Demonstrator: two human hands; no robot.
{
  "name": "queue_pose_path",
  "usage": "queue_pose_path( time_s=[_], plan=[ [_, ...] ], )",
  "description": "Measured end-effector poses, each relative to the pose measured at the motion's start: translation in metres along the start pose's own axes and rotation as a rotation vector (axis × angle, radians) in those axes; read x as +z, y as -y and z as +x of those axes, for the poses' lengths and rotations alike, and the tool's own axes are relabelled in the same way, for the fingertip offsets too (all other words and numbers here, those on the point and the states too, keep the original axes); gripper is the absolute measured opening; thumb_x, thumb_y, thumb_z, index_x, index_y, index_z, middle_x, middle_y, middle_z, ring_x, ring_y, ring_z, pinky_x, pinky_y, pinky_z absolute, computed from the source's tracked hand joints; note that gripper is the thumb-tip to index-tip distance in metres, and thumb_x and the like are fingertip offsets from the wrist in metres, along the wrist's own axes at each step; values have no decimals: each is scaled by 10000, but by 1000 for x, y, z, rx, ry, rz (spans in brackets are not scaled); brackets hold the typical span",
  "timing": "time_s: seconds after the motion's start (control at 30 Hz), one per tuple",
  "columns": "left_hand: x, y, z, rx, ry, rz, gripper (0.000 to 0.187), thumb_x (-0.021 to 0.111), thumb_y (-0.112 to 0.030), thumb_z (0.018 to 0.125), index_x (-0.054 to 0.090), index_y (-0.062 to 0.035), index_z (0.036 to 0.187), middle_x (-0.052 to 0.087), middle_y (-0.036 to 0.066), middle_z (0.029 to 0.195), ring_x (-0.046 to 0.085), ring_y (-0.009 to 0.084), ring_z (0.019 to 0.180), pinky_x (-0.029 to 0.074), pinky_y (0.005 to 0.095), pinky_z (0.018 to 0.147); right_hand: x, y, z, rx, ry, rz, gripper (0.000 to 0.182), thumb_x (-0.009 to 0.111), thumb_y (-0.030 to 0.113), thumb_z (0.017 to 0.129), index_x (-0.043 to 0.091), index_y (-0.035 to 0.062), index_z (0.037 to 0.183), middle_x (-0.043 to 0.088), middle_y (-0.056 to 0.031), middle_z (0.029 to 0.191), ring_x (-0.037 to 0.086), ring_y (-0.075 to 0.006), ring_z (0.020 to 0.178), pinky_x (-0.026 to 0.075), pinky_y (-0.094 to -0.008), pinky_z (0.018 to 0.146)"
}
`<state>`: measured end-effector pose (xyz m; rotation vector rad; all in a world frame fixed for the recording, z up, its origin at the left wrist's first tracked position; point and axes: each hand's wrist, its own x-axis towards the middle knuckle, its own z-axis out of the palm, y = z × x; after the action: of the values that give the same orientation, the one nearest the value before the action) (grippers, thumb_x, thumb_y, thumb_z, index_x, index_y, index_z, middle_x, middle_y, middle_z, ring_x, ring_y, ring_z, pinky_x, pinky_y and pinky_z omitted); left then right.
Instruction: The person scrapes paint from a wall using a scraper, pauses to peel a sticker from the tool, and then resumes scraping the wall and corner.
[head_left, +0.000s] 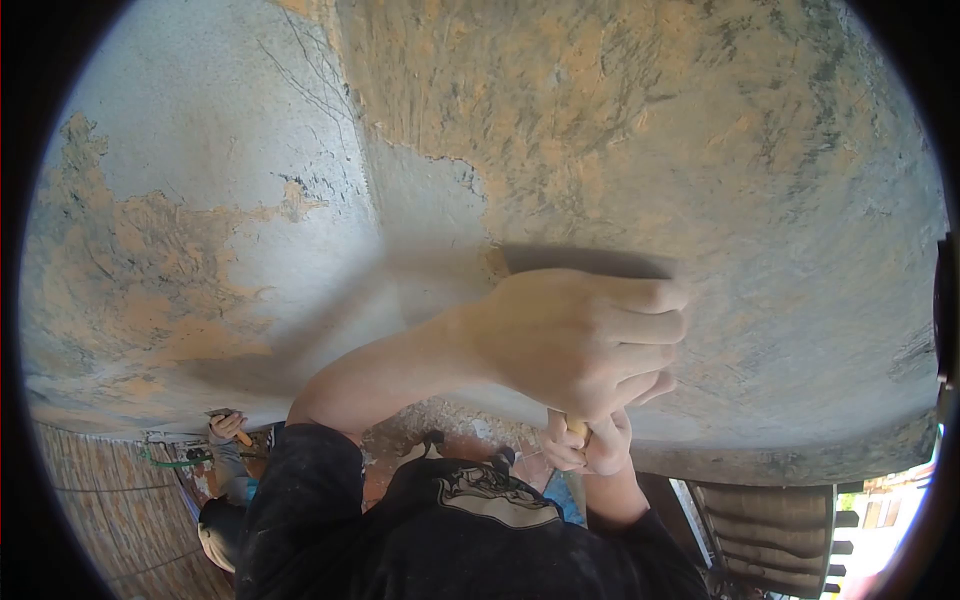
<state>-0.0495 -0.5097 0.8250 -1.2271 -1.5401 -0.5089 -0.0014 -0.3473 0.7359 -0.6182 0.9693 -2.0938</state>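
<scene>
My left hand (pixel 575 335) reaches across the middle of the view, its fingers curled and its back toward me. A dark, straight-edged blade, like that of a trowel (pixel 590 262), shows along the hand's upper edge against the wall (pixel 620 130); its handle is hidden in the grip. Just below, my right hand (pixel 600 445) is closed around a tan handle (pixel 577 430), whose tool end I cannot make out. The wall is curved, with smooth grey plaster at the left and rough, scratched ochre and grey patches above and to the right.
At lower left, a co-worker's hand (pixel 226 428) holds a scraper with an orange handle (pixel 244 438). Slatted matting (pixel 115 510) is behind that person. A brown corrugated panel (pixel 765 535) stands at lower right. The reddish floor (pixel 385 455) shows below the wall, with debris on it.
</scene>
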Motion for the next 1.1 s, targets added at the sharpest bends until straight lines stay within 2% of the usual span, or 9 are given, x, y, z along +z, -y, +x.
queue_pose_path(
  time_s=[0.03,0.1,0.23,0.43,0.5,0.57,0.63,0.73,1.1],
  plan=[
    [-2,-3,-6,1,-3,6,240,688,-79,750,583,-40,538,556,21,607,590,187,688,511,330,856,-2,-2,-3,4,-30,-24,502,449,404,996,428,-13,717,320,-2,506,261,-85,319,177,-222,290],
    [-8,-5,-15,0,122,37,253,687,-85,782,591,-36,552,566,20,607,597,187,677,513,331,864,-6,-8,3,16,2,25,482,445,392,1001,433,-15,743,322,-5,508,264,-86,320,179,-222,291],
    [-15,3,-6,-40,38,64,233,691,-91,781,600,-39,572,579,20,609,603,185,676,519,335,873,1,-5,11,4,60,60,440,442,375,1008,444,-21,816,331,-15,514,275,-88,325,179,-227,294],
    [-16,3,-9,37,89,111,272,704,-105,788,586,-35,552,561,29,575,600,182,659,531,335,843,12,-9,22,-43,39,5,479,431,385,1013,439,-17,752,333,-15,507,277,-87,328,180,-229,302],
    [-32,17,9,106,-28,190,221,709,-84,686,552,-55,534,539,-5,654,564,196,844,491,272,761,23,-2,28,-40,36,56,488,430,389,1013,437,-16,740,330,-13,501,273,-85,327,181,-227,306],
    [-33,13,9,87,-50,177,222,717,-81,671,550,-65,527,540,-5,644,559,195,822,485,276,780,34,6,30,-100,24,-73,488,431,392,1012,431,-11,736,317,-4,485,267,-85,326,181,-228,313],
    [-24,8,-7,56,60,79,313,692,-77,795,542,-45,522,536,32,574,562,183,629,518,330,834,13,-6,19,-42,94,-73,481,434,388,1012,422,0,728,310,1,483,268,-84,326,181,-228,312],
    [-22,12,-11,72,74,57,304,685,-64,788,545,-52,519,539,22,583,559,183,635,509,318,840,8,-14,12,2,17,44,486,424,382,1017,411,15,699,305,-1,477,259,-85,322,171,-228,309],
    [-29,14,0,103,48,103,283,670,-75,803,567,-53,541,552,20,588,572,178,646,505,315,847,19,-4,19,0,42,-6,511,408,411,1015,404,18,688,306,-6,471,268,-93,328,175,-232,315]
  ],
)
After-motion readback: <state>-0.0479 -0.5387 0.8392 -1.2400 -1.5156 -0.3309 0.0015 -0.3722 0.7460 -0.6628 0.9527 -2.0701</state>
